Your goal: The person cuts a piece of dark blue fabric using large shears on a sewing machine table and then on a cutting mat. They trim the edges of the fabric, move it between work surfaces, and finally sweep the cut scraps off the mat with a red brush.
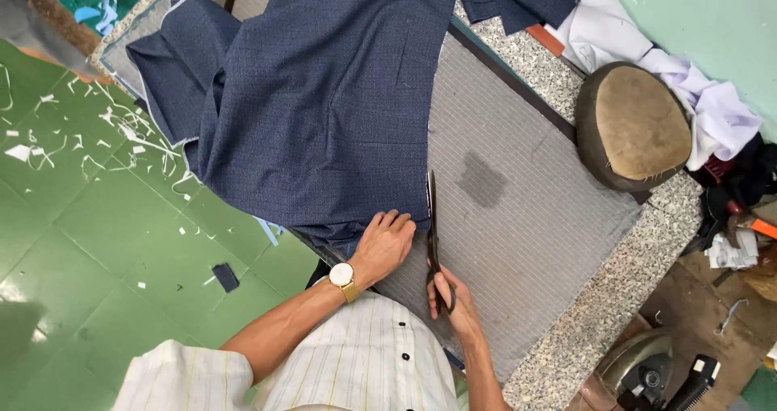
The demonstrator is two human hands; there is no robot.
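The right hand [453, 302] is gripping scissors [433, 233] along the blue cloth [324, 112] edge; the left hand [387, 243] is lying flat on it, holding nothing.

We count two hands — left hand [386, 241] and right hand [455, 302] — one pair of scissors [433, 225], one wristwatch [342, 276], one large navy cloth [316, 112], one round brown pressing cushion [635, 128], and one grey pad [518, 209] on the worktop [599, 306].

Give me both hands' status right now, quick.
Left hand: open, pressed flat on the navy blue fabric.
Right hand: closed around the handles of the scissors, blades along the fabric's edge.
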